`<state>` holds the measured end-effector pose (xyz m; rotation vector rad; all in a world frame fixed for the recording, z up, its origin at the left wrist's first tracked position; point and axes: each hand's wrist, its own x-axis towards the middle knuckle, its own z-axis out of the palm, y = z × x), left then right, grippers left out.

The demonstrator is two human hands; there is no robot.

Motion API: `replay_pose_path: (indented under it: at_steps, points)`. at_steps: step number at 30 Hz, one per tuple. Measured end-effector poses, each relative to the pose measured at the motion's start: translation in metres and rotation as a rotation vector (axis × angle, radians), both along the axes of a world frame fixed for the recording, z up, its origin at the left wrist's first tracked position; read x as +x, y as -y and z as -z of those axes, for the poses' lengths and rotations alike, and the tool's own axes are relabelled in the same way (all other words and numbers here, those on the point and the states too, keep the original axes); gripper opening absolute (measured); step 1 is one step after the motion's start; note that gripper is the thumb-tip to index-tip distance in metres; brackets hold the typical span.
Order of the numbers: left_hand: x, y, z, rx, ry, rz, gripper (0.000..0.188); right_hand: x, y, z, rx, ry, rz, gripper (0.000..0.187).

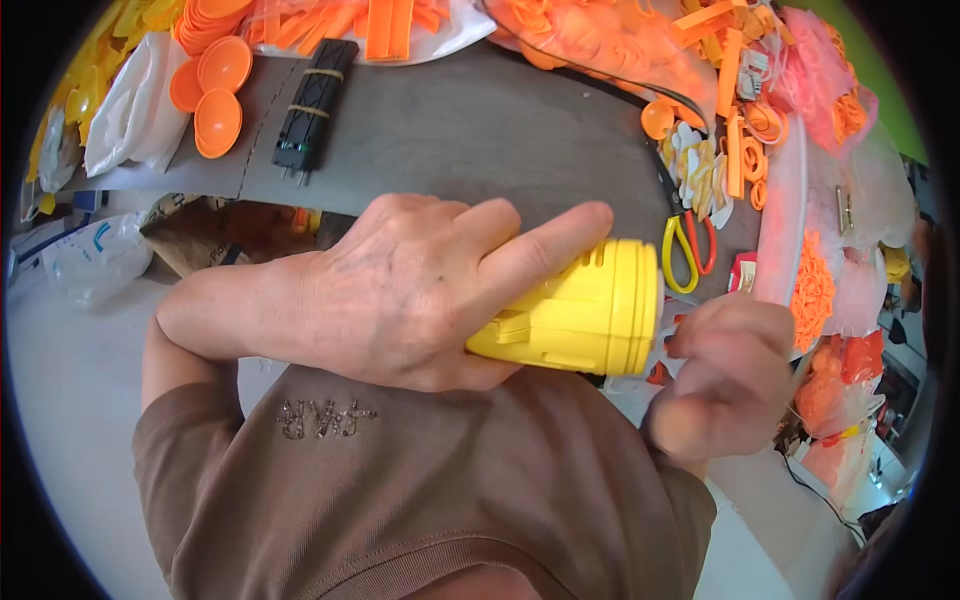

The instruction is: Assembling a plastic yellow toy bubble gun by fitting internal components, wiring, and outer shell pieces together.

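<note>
My left hand [410, 285] is wrapped round a yellow plastic cylinder [590, 315] with a ribbed rim and small slots, its index finger lying along the upper side. The cylinder lies sideways in front of my chest, its wide end pointing right. Just past that end is my right hand [735, 375], blurred, its fingers curled in and a little apart from the rim. Anything between those fingers is too smeared to make out. Scissors [680, 250] with one yellow and one red handle lie on the table beyond the cylinder.
On the grey table [480, 130] lies a black oblong device [315, 105] with rubber bands and two metal prongs. Orange round scoops [218, 120] sit at the left beside a white bag [140, 105]. Heaps of orange parts [600, 40] line the back, and small white-and-yellow pieces [693, 170] lie at right.
</note>
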<state>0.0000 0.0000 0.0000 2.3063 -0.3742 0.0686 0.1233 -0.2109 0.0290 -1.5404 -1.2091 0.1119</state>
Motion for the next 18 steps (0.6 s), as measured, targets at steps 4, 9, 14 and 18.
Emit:
replay_pose_path:
  at_steps: [4,9,14,18]
  points:
    - [0.012,0.0,0.004,0.115,0.154,-0.165,0.091,-0.01,-0.019,0.003,-0.202,0.244,0.109,0.031]
    - [0.02,0.0,0.007,0.163,0.256,-0.285,0.09,-0.009,-0.03,0.009,-0.126,0.07,0.19,0.022]
    - [0.023,-0.001,0.01,0.143,0.284,-0.314,0.085,-0.002,-0.034,0.017,-0.025,0.084,0.106,0.02]
    - [0.023,-0.004,0.011,0.118,0.271,-0.314,0.082,0.001,-0.037,0.019,0.009,0.155,0.072,0.021]
